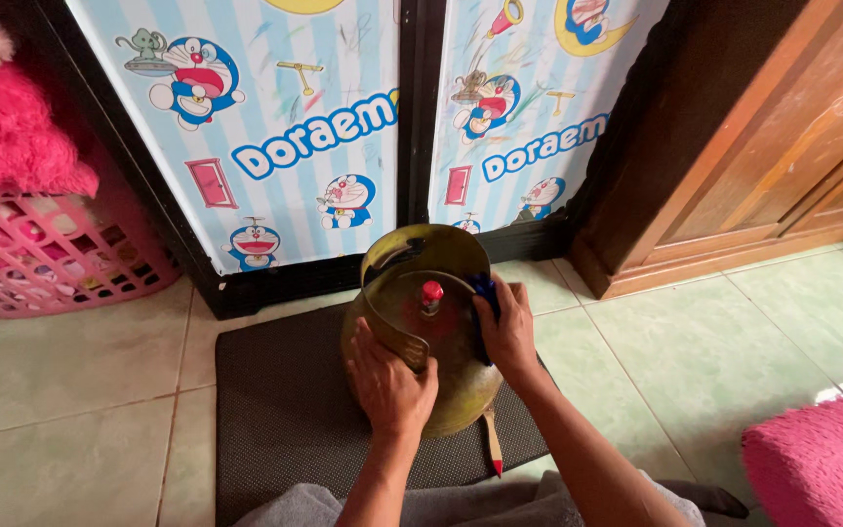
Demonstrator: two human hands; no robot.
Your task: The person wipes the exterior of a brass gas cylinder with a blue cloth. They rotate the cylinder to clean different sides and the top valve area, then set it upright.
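Two hands on a gas cylinder (441, 381) standing upright on a dark mat (285, 410).

At the far left a pink basket (46, 259) sits on the tiled floor (70, 390) with pink plush (7, 132) above it — well apart from the mat. The cylinder, yellow-green with a red cap (431, 292) on its valve, stands near the mat's back edge, just before the cartoon-papered cabinet (314, 127). The left hand (389, 381) lies flat and spread on the cylinder's near shoulder, holding nothing. The right hand (509, 332) presses a blue cloth (483, 293) against the collar's right side, fingers curled on it. A red-tipped stick (493, 441) lies on the mat by the cylinder's base — further right stand a wooden door (782, 146) and a pink cushion (822, 459).
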